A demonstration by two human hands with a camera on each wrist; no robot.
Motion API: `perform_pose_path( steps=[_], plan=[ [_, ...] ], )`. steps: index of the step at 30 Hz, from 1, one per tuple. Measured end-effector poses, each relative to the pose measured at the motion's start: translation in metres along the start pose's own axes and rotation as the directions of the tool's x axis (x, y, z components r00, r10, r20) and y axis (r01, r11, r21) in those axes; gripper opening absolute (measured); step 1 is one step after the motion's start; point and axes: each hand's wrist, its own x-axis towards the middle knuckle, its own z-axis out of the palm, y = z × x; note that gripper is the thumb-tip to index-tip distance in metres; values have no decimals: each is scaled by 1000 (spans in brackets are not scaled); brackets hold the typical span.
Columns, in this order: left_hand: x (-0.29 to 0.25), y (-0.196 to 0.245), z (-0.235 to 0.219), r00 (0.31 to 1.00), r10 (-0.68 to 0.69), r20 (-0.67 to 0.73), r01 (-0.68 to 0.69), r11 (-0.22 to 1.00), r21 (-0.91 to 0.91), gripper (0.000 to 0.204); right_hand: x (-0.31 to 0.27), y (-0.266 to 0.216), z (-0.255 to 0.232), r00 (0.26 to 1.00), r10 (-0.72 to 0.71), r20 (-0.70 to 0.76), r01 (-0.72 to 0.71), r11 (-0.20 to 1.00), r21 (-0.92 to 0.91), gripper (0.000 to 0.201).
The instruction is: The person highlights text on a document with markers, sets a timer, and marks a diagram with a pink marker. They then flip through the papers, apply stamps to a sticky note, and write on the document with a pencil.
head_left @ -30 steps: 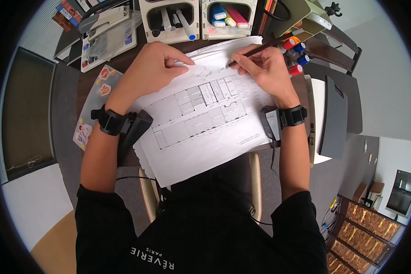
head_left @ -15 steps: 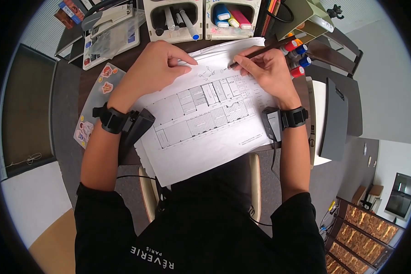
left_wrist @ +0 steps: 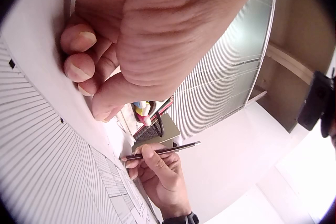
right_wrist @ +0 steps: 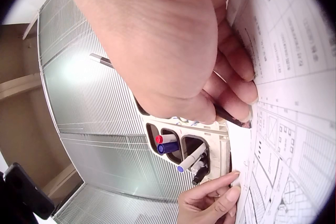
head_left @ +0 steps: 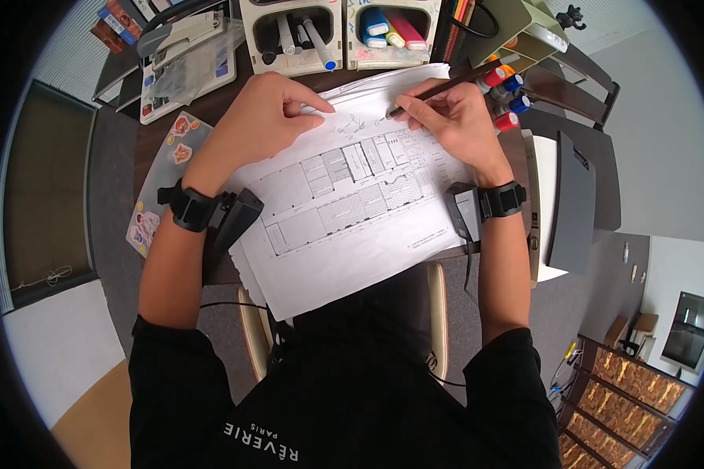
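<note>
A large sheet printed with a floor plan (head_left: 328,273) lies on top of other papers on the desk. My right hand (head_left: 463,129) pinches a dark pencil (head_left: 477,74) between thumb and fingers, its tip down at the sheet's upper part. Small hand-drawn marks (head_left: 350,127) show between the two hands. Across the upper left of the sheet rests my left hand (head_left: 260,119), index finger and thumb reaching toward those marks, the other fingers loosely bent. From the left wrist view, the pencil (left_wrist: 168,150) slants up out of the right hand (left_wrist: 165,182).
Behind the papers stand organizer boxes (head_left: 292,62) with markers and highlighters. Red and blue capped tubes (head_left: 508,119) sit just right of the right hand. A stapler (head_left: 188,43) lies at back left, a stickered grey sheet (head_left: 160,187) by the left forearm.
The head view shifts slightly and returns. My left hand stays in place on the paper; the right hand and pencil keep nearly the same spot near the small marks.
</note>
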Motion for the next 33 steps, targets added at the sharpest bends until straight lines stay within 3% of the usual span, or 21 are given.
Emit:
perform_pose_path(
  steps=[33],
  plan=[
    [0, -1, 0, 1000, 4, -1, -4, 1000, -31, 21, 1, -1, -3, 1000, 9, -14, -9, 1000, 19, 14]
  ],
)
